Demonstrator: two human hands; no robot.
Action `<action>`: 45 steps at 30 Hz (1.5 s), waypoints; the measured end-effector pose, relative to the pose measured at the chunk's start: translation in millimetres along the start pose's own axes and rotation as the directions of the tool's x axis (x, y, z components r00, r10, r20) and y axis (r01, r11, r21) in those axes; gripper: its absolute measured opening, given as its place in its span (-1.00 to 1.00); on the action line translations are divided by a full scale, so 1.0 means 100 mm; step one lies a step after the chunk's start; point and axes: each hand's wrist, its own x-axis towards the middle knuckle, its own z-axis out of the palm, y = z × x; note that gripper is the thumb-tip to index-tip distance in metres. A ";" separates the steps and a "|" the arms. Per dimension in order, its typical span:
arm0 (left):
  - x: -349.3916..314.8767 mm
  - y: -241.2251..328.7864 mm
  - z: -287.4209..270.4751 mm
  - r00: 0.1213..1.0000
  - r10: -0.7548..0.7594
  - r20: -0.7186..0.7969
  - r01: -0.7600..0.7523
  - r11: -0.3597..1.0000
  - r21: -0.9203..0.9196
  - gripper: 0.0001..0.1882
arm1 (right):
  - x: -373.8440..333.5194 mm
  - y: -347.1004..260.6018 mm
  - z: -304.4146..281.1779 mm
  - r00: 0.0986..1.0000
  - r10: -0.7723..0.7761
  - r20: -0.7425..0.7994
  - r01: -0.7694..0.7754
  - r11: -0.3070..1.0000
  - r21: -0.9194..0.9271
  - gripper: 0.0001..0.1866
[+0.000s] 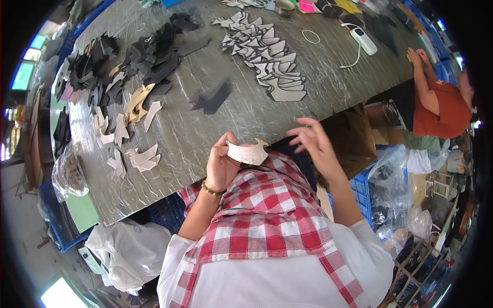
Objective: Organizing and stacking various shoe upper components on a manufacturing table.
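Observation:
My left hand pinches a pale, curved cut piece with pointed ends, held just off the table's near edge. To its right, my right hand is raised with fingers apart and holds nothing. Beyond my hands a single dark cut piece lies flat on the table. Farther back runs a long overlapping row of light grey cut pieces with dark edges. Several beige and whitish pieces are scattered to the left, beside heaps of black pieces.
The table has a shiny, wrinkled covering. A white handheld device with a cord lies at the far right, near a thin ring. Another person in a red top is at the right. Blue crates and plastic bags flank me.

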 end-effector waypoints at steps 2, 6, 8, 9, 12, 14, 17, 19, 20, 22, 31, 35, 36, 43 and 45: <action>0.00 0.00 0.04 0.998 -0.055 -0.020 0.057 0.989 0.135 -0.87 | 0.09 -0.22 0.23 0.908 0.293 0.298 -0.402 0.809 0.429 -0.58; 0.00 0.00 -0.26 0.992 -0.050 0.117 0.023 0.974 0.224 -0.86 | 0.27 -0.09 0.42 0.936 0.146 0.319 -0.307 0.781 0.544 -0.56; -0.05 -0.05 -0.46 0.981 0.014 0.192 0.001 0.997 -0.074 -0.81 | 0.31 -0.21 0.53 0.947 0.168 0.273 -0.298 0.771 0.563 -0.60; -0.08 -0.01 -0.26 0.994 0.010 0.112 0.003 0.993 -0.121 -0.59 | 0.34 -0.20 0.54 0.980 0.076 0.182 -0.158 0.853 0.497 -0.62; -0.10 0.00 0.08 0.997 0.068 -0.048 -0.074 0.987 -0.140 -0.29 | 0.37 -0.16 0.62 0.995 -0.067 0.080 0.030 0.917 0.398 -0.71; -0.07 -0.03 0.11 0.994 0.103 -0.030 -0.105 0.989 -0.108 -0.26 | 0.38 -0.10 0.67 0.994 -0.099 0.043 0.081 0.948 0.308 -0.80; 0.01 -0.10 0.07 0.982 0.081 -0.173 -0.010 0.927 0.376 -0.74 | 0.37 -0.01 0.68 0.989 -0.144 0.014 0.138 0.969 0.206 -0.88; 0.01 -0.13 0.02 0.969 0.111 -0.219 -0.012 0.913 0.408 -0.78 | 0.34 -0.16 0.69 0.947 -0.320 -0.006 0.316 0.939 -0.140 -0.88; 0.02 -0.14 0.00 0.955 0.142 -0.261 -0.013 0.898 0.440 -0.82 | 0.32 -0.21 0.70 0.874 -0.484 0.036 0.443 0.765 -0.467 -0.88; 0.03 -0.17 0.02 0.945 0.212 -0.249 -0.053 0.851 0.523 -0.83 | 0.29 -0.18 0.70 0.812 -0.582 0.054 0.509 0.658 -0.555 -0.87; 0.02 -0.13 0.14 0.879 0.464 0.107 -0.254 0.268 0.929 -0.89 | 0.28 -0.17 0.74 0.780 -0.590 0.208 0.552 0.494 -0.672 -0.86; 0.02 -0.11 0.16 0.914 0.369 0.167 -0.264 0.230 0.937 -0.89 | 0.29 -0.19 0.61 0.820 -0.528 0.221 0.533 0.564 -0.631 -0.86; 0.01 -0.14 0.13 0.915 0.368 0.168 -0.266 0.233 0.935 -0.89 | 0.30 -0.21 0.53 0.841 -0.514 0.167 0.489 0.593 -0.640 -0.86; 0.04 -0.14 0.10 0.993 0.077 -0.093 -0.009 0.815 0.580 -0.85 | 0.13 0.15 -0.80 0.865 -0.432 -0.255 -0.113 0.327 -0.938 -0.91; 0.07 -0.16 0.11 0.990 0.055 -0.128 0.025 0.834 0.551 -0.84 | 0.01 0.26 -0.89 0.866 -0.437 -0.243 -0.182 0.178 -0.967 -0.97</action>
